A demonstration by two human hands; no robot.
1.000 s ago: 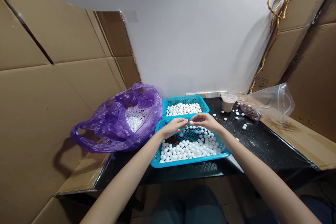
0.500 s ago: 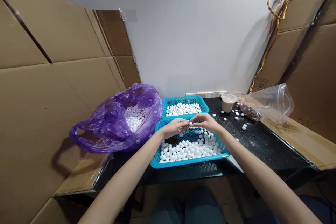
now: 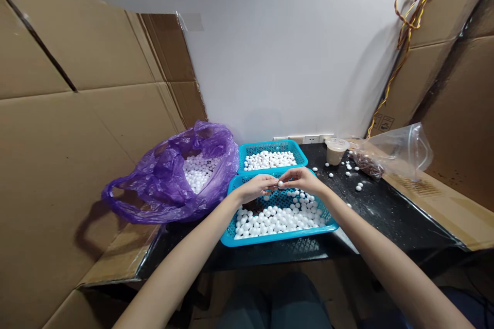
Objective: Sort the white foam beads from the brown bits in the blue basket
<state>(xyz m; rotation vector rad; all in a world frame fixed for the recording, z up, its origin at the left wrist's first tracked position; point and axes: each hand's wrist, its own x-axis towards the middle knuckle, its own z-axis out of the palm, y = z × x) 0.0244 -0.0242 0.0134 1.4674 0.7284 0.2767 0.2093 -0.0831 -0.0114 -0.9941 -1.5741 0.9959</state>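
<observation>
Over the back part of the near blue basket (image 3: 270,240), my two hands meet at the fingertips. My right hand (image 3: 301,180) pinches a small white ball (image 3: 280,184) between thumb and fingers. Just left of it, the fingers of my left hand (image 3: 258,188) are pressed together; something tiny may be in them, but I cannot make it out. Many white balls (image 3: 280,220) lie in the near basket, with dark reddish-brown bits (image 3: 252,207) at its left. Behind stands a second blue basket (image 3: 301,156), holding more white balls (image 3: 269,160).
A purple plastic bag (image 3: 162,180) of white balls lies open at the left. To the right on the black table (image 3: 393,221) are a lidded cup (image 3: 336,151), scattered balls and a clear bag (image 3: 405,151) with brown bits. Cardboard walls (image 3: 96,61) flank both sides.
The white ball at my fingertips has shifted down very slightly, and my right fingers close more over it. The baskets and bags stay where they were.
</observation>
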